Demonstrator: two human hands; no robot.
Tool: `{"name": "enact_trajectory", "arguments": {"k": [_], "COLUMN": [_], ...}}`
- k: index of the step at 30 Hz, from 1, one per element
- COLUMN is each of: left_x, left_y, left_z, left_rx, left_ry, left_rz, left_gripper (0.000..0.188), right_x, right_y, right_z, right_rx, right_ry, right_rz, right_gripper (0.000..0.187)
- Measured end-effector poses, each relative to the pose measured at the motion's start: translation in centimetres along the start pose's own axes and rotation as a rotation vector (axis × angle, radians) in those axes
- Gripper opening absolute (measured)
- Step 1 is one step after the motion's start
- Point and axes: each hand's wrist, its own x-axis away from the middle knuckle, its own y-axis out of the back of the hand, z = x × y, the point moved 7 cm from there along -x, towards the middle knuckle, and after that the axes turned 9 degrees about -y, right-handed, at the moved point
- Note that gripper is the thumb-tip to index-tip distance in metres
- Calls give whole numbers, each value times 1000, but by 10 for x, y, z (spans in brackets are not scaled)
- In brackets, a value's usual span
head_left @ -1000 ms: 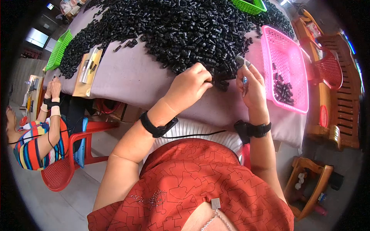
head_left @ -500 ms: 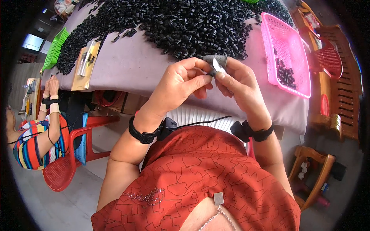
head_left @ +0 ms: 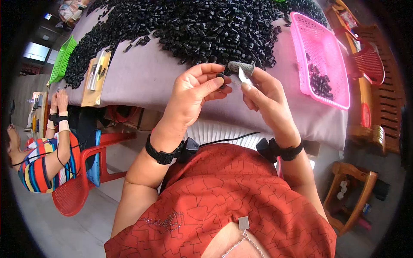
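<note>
My left hand pinches a small black part between thumb and fingertips, above the table's near edge. Just to its right, my right hand is closed on a small pale knife blade, its tip pointing up and to the left. A grey cloth finger cover sits at the right index fingertip, behind the blade. A narrow gap separates blade and black part. Beyond both hands spreads a big heap of small black parts.
A pink basket with some black parts stands on the right of the cloth-covered table. To the left lie a cardboard piece with a silvery tube and a green basket. Another person sits at left on a red chair.
My hands have drawn slightly apart. The blade has moved off the black part, which now shows more clearly in my left fingers.
</note>
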Motion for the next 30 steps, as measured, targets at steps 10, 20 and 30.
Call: {"name": "enact_trajectory", "arguments": {"k": [10, 20, 30], "left_x": [-16, -22, -23], "left_y": [0, -19, -27], "left_z": [24, 30, 29], "left_rx": [169, 243, 227], "left_ry": [128, 150, 176], "left_rz": [5, 106, 153], "left_gripper": [26, 32, 36], "right_x": [-3, -5, -10], "right_y": [9, 12, 19], "right_z": [-7, -19, -28], "right_rx": [-189, -220, -330], "right_ry": [7, -24, -55], "right_rz": [223, 255, 344], "right_gripper": [51, 51, 41]}}
